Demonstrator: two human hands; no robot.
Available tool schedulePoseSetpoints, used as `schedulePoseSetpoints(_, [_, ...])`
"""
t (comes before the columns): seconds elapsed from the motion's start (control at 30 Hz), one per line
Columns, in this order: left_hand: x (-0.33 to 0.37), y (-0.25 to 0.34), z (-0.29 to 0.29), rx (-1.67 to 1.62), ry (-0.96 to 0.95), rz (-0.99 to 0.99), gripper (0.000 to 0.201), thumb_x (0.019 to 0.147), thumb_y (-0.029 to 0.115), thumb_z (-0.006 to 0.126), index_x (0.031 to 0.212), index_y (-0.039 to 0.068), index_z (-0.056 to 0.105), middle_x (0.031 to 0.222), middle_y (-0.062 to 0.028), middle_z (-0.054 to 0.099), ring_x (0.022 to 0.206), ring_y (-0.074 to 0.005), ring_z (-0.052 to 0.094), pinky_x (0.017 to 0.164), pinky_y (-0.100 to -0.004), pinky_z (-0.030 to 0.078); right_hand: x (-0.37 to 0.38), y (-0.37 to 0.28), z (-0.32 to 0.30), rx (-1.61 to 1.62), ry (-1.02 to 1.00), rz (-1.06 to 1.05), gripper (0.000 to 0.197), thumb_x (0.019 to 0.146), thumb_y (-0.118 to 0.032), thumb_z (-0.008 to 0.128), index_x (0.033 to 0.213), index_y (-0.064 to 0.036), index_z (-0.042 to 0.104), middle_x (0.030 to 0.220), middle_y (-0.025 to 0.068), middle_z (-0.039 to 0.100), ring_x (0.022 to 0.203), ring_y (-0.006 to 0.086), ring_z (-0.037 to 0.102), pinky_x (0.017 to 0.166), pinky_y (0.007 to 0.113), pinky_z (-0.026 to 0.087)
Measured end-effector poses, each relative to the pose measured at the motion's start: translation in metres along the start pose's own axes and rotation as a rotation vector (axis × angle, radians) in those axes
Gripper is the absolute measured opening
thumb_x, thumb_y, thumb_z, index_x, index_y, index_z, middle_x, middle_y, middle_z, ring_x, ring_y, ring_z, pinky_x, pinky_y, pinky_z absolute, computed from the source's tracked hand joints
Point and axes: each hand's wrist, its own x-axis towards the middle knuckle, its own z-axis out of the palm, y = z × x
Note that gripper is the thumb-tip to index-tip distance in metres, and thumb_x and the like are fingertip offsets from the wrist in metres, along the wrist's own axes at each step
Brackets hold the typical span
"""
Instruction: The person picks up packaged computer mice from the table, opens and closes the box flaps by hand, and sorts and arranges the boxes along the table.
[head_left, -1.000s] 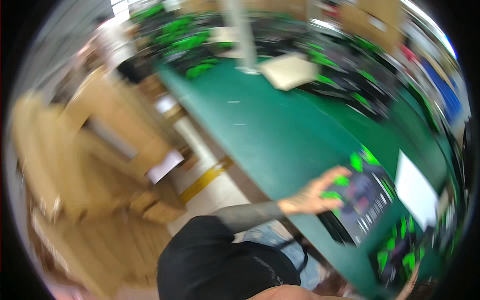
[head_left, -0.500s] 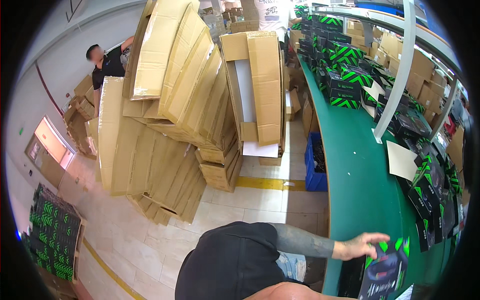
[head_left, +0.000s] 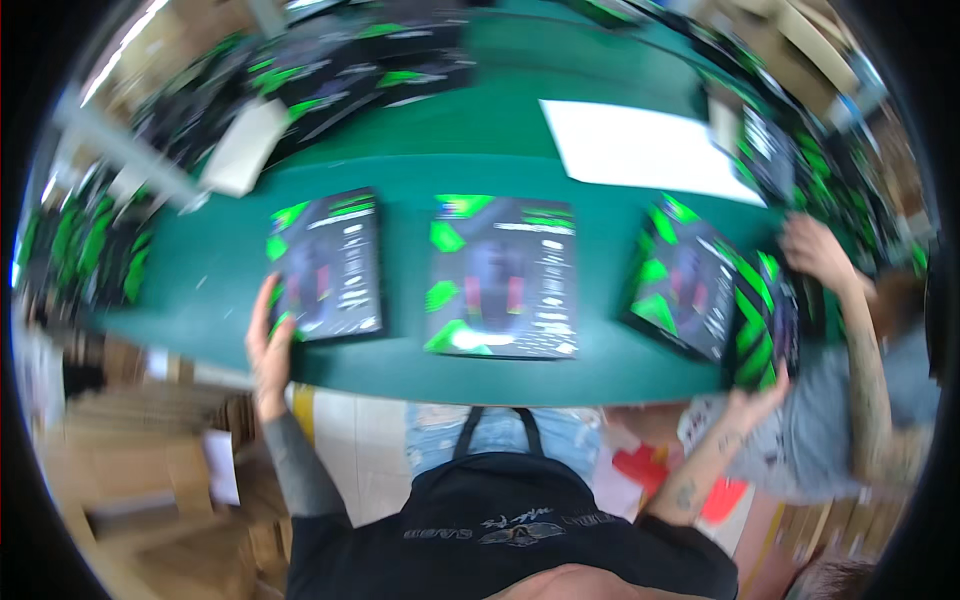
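Note:
At the left, my left hand (head_left: 268,350) grips the left edge of a black-and-green computer mouse box (head_left: 330,265), its thumb and fingers at the side. On the right, my right hand (head_left: 762,402) has hold of the lower end of another mouse box (head_left: 768,325), tilted up with its green-striped side showing. Right beside that one lies a mouse box (head_left: 682,280) set at an angle. A flat mouse box (head_left: 502,278) rests between my hands, touched by neither. Motion blurs the picture.
The green table (head_left: 500,375) curves in front of me. A white sheet (head_left: 640,150) lies farther back. Piled boxes (head_left: 370,60) stand at the far left, more at the far right. A co-worker's hand (head_left: 818,250) reaches in from the right. Cardboard cartons (head_left: 130,440) stand lower left.
My view has swung from the aisle and carton stacks to the table. My left hand, earlier stretched over a box, now grips a box's left edge; my right hand has come into view holding another.

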Motion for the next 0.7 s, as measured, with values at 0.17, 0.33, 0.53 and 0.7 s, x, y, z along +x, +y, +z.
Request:
schedulePoseSetpoints(0.17, [0.005,0.046,0.031,0.730,-0.056,0.371,0.057,0.081,0.022,0.062,0.134,0.009,0.047,0.147,-0.0199,0.030,0.136,-0.0399,0.026,0.109,-0.0472,0.024,-0.026,-0.010,0.022,-0.340,0.076,-0.375,0.094,0.077,-0.008,0.066,0.148,-0.0095,0.004,0.144,0.0140,0.029,0.124,0.0269,0.041,0.099,0.041,0.039])
schedulePoseSetpoints(0.33, [0.006,0.090,0.089,0.909,-0.467,0.559,0.094,0.059,0.059,0.074,0.137,0.016,0.043,0.148,-0.0164,0.028,0.135,-0.0443,0.024,0.108,-0.0550,0.020,-0.070,0.015,0.032,-0.456,-0.008,-0.210,0.095,0.089,-0.017,0.063,0.147,-0.0217,-0.012,0.137,0.0089,0.037,0.109,0.0250,0.052,0.084,0.042,0.049])
schedulePoseSetpoints(0.53, [0.008,0.089,0.082,0.813,-0.579,0.656,0.082,0.065,0.048,0.073,0.133,0.009,0.048,0.143,-0.0131,0.039,0.133,-0.0418,0.031,0.109,-0.0548,0.021,-0.125,0.016,0.051,-0.823,-0.296,0.123,0.102,0.092,-0.032,0.057,0.139,-0.0118,-0.030,0.080,0.0115,0.061,0.055,0.0161,0.058,0.056,0.028,0.053])
schedulePoseSetpoints(0.7, [0.005,0.065,0.060,0.728,-0.483,0.781,0.094,0.062,0.058,0.072,0.136,0.008,0.042,0.144,-0.0166,0.037,0.132,-0.0383,0.035,0.108,-0.0510,0.026,-0.120,-0.008,0.040,-1.473,-0.656,-0.185,0.073,0.066,-0.029,0.083,0.129,-0.0116,0.052,0.093,0.0114,0.065,0.077,0.0142,0.062,0.069,0.032,0.050])
